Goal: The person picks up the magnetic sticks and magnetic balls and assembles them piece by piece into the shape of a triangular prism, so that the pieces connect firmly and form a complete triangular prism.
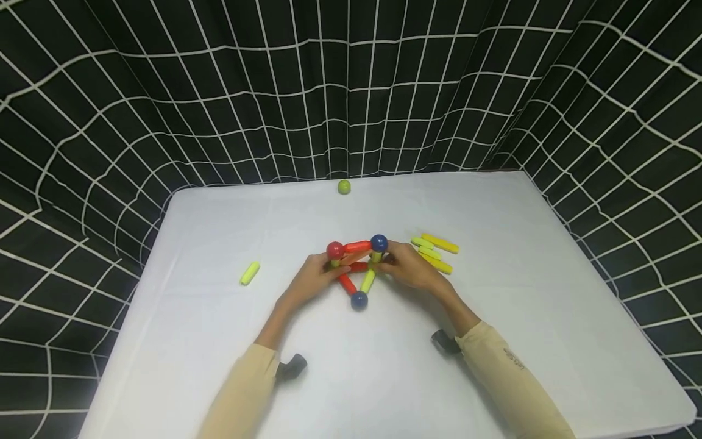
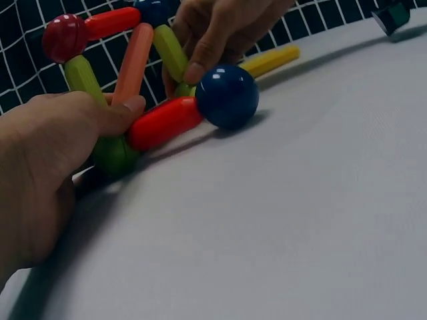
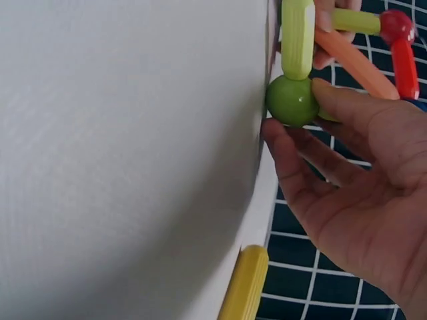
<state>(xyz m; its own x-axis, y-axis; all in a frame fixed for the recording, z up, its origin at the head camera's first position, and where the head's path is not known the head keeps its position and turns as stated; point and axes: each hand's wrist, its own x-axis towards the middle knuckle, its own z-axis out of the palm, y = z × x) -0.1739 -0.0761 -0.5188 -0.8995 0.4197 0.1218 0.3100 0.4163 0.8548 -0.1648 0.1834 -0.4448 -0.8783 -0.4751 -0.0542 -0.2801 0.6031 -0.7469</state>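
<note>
A frame of coloured sticks and balls, like a magnetic construction toy, stands on the white table between both hands. Its upper side is a red stick (image 1: 358,246) joining a red ball (image 1: 336,250) to a blue ball (image 1: 379,243); another blue ball (image 2: 227,97) lies at the near corner. My left hand (image 1: 312,277) grips the left corner, its thumb at the lower end of a slanting orange stick (image 2: 133,63), beside a green ball (image 2: 115,158). At the right corner, my right hand (image 1: 411,265) pinches another green ball (image 3: 291,100), from which a yellow-green stick (image 3: 297,40) extends.
Right of the frame lie loose yellow sticks (image 1: 440,243) and short yellow-green sticks (image 1: 423,242). One yellow-green stick (image 1: 250,273) lies alone at the left. A green ball (image 1: 343,186) sits near the table's far edge. Black gridded curtains (image 1: 307,91) surround the table.
</note>
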